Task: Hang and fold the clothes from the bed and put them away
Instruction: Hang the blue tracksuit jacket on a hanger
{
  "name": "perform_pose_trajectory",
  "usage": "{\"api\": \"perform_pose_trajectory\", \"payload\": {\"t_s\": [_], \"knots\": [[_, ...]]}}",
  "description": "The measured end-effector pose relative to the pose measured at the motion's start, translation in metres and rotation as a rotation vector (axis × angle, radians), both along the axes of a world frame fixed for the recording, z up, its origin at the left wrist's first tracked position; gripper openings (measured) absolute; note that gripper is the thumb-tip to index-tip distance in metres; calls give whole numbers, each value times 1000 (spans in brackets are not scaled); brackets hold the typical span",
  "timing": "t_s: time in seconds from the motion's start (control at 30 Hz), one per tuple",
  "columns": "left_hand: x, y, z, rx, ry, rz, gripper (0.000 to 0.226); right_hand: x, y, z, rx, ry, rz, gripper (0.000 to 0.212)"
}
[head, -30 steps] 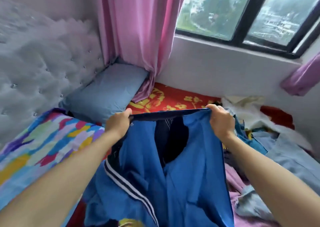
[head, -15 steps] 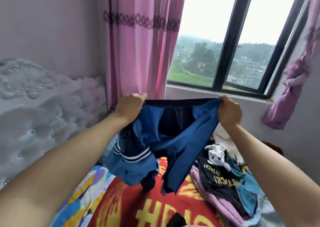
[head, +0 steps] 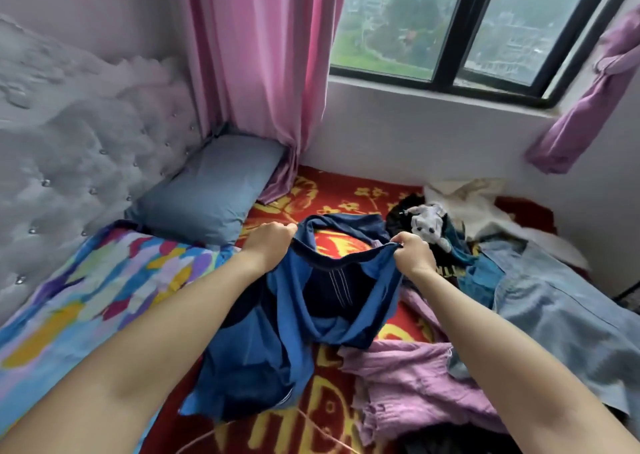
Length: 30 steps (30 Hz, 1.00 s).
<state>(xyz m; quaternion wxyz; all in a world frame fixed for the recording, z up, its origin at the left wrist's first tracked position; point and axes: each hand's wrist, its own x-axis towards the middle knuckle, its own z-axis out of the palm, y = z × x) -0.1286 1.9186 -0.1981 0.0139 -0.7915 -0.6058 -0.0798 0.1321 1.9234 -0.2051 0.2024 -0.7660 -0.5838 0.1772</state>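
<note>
While we hold the blue piece of clothing (head: 277, 332) up by its dark edge, most of it hangs down and its low part lies on the red bed cover (head: 346, 200). Our left hand (head: 268, 242) has its fingers curled tight round the edge on one side. Our right hand (head: 414, 252) pinches the same edge on the other side. The edge sags a little between our two hands. We can see white stitches on the dark inside.

Just to the right lies a heap of more clothes. A purple top (head: 415, 384) lies crumpled under our right arm. A pale blue one (head: 571, 315) spreads out beside it, farther right. Behind our right hand is a black piece (head: 398, 218) with a small white toy (head: 429, 225) on it. A cream cloth (head: 478, 204) lies by the wall.

On the left a bright blanket (head: 86, 280) with many colours covers the bed, and a grey-blue pillow (head: 207, 190) leans on the puffy headboard (head: 69, 142). A pink curtain (head: 259, 72) hangs down to the pillow's corner, next to the window (head: 450, 38).
</note>
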Motion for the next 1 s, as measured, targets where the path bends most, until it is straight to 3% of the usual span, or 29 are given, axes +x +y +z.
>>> {"api": "perform_pose_trajectory", "payload": {"t_s": [0.1,0.23,0.5,0.73,0.83,1.0], "knots": [[3,1,1,-39,-91,5,13,-10,0,-3,-50,196,108,40],[5,1,6,-60,-358,68,18,-33,-8,3,-142,445,271,46],[17,-18,16,5,-553,5,14,-85,-31,-9,-136,469,512,76],[1,-47,-8,86,-632,40,9,-113,-29,-9,29,597,417,15],[-14,-61,-36,-34,-608,94,24,-108,-24,5,59,579,412,16],[-36,-77,-91,-260,-354,332,47,-94,-16,26,67,590,415,19]]}}
